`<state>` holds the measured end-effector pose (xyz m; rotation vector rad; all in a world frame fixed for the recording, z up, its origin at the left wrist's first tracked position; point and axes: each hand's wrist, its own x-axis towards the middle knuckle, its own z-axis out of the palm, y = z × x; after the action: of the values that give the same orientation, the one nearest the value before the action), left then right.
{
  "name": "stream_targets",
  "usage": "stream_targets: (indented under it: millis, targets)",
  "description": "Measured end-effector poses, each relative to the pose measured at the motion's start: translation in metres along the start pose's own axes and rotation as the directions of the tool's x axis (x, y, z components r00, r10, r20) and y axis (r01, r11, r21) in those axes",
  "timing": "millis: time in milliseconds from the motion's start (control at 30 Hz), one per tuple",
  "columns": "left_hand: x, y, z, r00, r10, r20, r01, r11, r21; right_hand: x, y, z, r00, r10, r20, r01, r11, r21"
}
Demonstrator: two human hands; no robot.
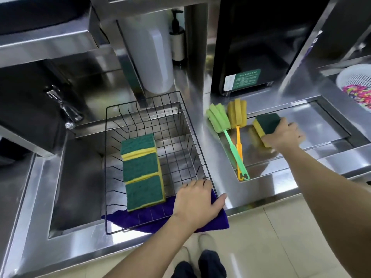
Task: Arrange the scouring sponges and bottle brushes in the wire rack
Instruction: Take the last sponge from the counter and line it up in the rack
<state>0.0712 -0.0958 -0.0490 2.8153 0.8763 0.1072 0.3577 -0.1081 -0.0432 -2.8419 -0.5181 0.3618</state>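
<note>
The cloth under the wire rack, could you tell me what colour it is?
Purple cloth, seen in the head view.

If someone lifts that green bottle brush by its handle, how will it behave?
The green brush probably feels light: a thin plastic handle with a foam head. The long slim handle may flex a little, and the bulkier head will likely dip. Its head leans on the orange brush, so that one may shift.

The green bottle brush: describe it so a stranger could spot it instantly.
Find the black wire rack over the sink, then look just right of it on the steel counter. Two sponge-headed brushes lie there, handles crossing. The green bottle brush is the left one; the orange bottle brush lies beside it.
</note>
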Motion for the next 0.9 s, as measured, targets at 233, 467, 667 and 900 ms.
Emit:
stream_targets:
  millis: [233,467,667,900]
  targets:
    - [-0.001,-0.003,0.0,0.999,0.01,-0.053,-0.011,1.0,-0.016,-0.019,-0.049,-0.025,0.956,-0.037,-0.293,0.184,0.849,0.496]
    - [-0.016,-0.028,-0.004,0.992,-0.065,-0.107,0.061,0.997,-0.04,-0.059,-0.134,-0.008,0.862,-0.414,-0.291,0.506,0.737,0.449]
    - [-0.041,-0.064,-0.009,0.971,-0.158,-0.181,0.155,0.987,-0.031,-0.099,-0.2,0.033,0.732,-0.659,-0.174,0.664,0.63,0.403]
    - [-0.044,-0.064,-0.009,0.981,-0.067,-0.185,0.064,0.998,-0.023,-0.109,-0.219,0.058,0.65,-0.759,0.031,0.724,0.632,0.275]
